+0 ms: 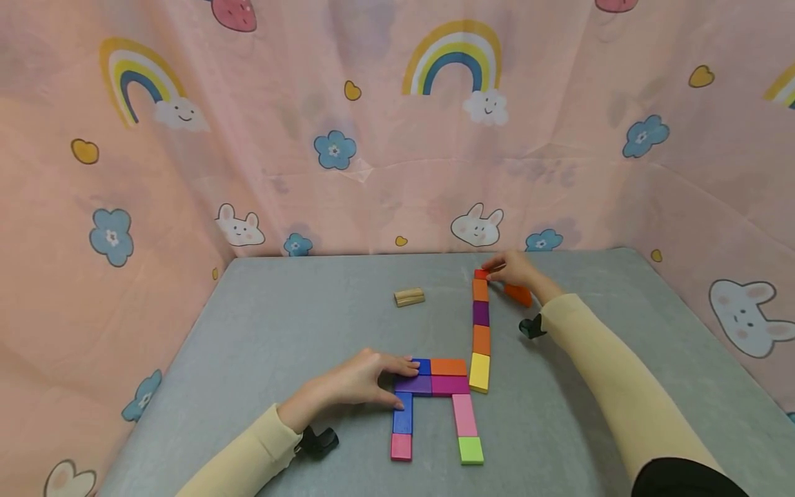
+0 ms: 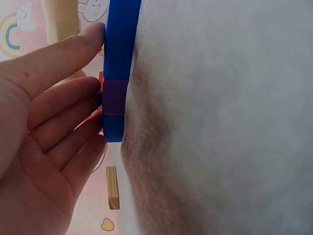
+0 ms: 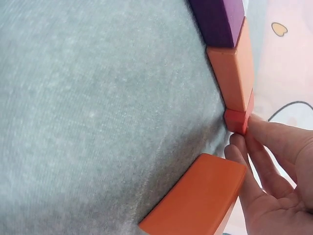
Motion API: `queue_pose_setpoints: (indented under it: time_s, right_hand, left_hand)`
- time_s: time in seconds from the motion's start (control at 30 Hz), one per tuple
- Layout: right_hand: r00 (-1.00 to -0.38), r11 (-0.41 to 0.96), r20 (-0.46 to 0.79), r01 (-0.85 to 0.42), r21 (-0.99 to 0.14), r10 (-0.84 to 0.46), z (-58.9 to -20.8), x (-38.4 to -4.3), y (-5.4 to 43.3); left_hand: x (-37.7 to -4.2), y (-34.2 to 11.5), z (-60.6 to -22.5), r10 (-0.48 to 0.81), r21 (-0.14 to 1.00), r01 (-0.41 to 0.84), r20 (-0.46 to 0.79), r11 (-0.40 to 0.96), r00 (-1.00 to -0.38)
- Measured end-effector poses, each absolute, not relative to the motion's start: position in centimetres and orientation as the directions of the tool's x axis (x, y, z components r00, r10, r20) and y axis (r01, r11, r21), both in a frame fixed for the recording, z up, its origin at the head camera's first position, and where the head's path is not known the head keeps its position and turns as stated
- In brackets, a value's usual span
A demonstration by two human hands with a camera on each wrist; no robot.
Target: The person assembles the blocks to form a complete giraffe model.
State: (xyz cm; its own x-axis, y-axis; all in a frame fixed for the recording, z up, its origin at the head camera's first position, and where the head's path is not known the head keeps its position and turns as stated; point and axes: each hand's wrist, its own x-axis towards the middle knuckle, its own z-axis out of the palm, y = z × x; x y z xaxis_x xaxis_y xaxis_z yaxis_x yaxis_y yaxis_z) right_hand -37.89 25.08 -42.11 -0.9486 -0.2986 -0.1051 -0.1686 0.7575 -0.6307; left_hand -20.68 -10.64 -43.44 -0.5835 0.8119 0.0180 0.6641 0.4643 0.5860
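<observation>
My right hand is at the far end of a column of coloured blocks, its thumb and fingertips pinching a small red block. Below the red one, the column runs orange, purple, orange and yellow. With fingers extended, my left hand touches the left side of a flat block figure: fingertips on the upper blue block and purple block, thumb on the lower blue block. Beside the right hand lies a loose orange block, partly hidden in the head view.
A natural wooden piece lies left of the column. The figure's other blocks include orange, magenta, pink, green and a dark pink block. A patterned pink curtain hangs behind the grey tabletop.
</observation>
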Motion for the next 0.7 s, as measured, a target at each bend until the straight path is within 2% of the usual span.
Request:
queue_pose_setpoints:
  time_s: [0.27, 0.7]
  right_hand:
    - [-0.953, 0.751, -0.139, -0.119, -0.649, -0.270, -42.22, -37.89, 24.96]
    - [-0.955, 0.761, -0.125, -0.133, -0.635, -0.271, -42.40, -38.03, 24.96]
  left_hand:
    - [-20.75, -10.65, -43.60, 0.818, 0.563, 0.687, 0.032, 0.460, -0.575]
    - [-20.85, -10.65, -43.84, 0.821, 0.566, 0.687, 0.031, 0.456, -0.570]
